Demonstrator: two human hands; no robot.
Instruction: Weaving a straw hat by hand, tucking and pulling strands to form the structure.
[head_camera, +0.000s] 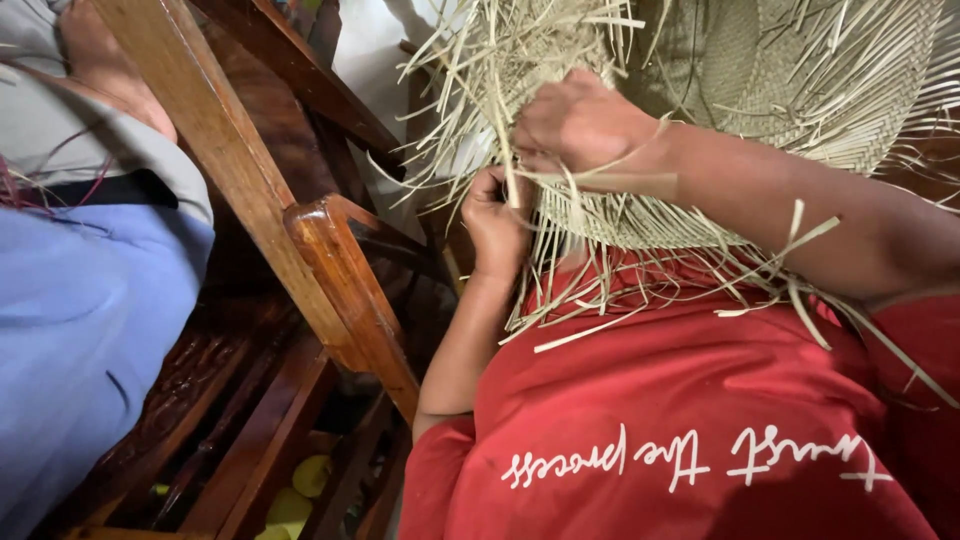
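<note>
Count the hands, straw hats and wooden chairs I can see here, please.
Hands: 2, the left hand and the right hand, both gripping straw strands
Straw hat: 1, half woven
Wooden chair: 1
Total: 4

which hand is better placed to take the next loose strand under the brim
Probably left: the left hand sits below the edge of the woven hat, fisted among loose strands; the right hand is clenched higher up.

Both hands grip loose strands of a half-woven straw hat (700, 120): the right hand (585, 125) just above the left hand (495, 220), a wooden chair arm (340, 280) beside the left.
</note>
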